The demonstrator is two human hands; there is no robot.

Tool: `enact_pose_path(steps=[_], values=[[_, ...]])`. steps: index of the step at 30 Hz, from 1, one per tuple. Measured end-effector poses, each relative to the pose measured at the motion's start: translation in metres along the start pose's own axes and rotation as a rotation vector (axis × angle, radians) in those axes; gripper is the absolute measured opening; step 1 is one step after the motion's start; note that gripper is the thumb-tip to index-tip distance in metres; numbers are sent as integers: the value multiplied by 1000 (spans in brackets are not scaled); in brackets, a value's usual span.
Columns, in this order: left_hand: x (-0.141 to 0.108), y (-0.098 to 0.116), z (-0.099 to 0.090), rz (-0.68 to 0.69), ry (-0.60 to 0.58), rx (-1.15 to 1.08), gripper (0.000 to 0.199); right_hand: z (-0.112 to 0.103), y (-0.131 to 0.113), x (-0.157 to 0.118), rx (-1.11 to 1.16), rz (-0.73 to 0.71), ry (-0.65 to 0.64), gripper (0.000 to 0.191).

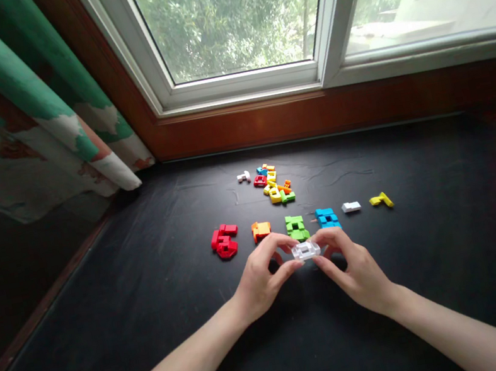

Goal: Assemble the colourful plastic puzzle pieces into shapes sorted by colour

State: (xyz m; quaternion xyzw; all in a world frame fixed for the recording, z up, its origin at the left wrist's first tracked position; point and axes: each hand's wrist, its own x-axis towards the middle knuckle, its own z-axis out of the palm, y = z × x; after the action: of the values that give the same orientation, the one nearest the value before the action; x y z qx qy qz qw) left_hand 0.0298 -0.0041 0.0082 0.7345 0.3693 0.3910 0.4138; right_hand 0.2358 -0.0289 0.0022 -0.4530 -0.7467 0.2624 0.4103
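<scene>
Resting between both hands (306,250), the clear piece (314,250) touches their fingertips.

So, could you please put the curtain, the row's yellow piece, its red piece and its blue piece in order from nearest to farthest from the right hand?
1. Blue piece, just beyond the right hand.
2. Yellow piece, at the row's right end.
3. Red piece, at the row's left end.
4. Curtain, far left, beside the window.

I see clear, glossy plastic in the small translucent block (306,250), smooth matt black on the tabletop (276,347), and printed cloth in the left curtain (38,113).
</scene>
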Motion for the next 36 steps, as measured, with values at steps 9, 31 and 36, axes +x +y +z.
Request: enact_pose_path(steps=[9, 31, 36], values=[[0, 1, -1, 2, -22, 26, 19, 1, 1, 0, 26, -10, 7, 14], [-1, -1, 0, 168, 48, 86, 21, -1, 0, 1, -21, -54, 9, 14], [-1, -1, -1, 190, 38, 86, 22, -1, 0, 0, -18, -53, 2, 14]])
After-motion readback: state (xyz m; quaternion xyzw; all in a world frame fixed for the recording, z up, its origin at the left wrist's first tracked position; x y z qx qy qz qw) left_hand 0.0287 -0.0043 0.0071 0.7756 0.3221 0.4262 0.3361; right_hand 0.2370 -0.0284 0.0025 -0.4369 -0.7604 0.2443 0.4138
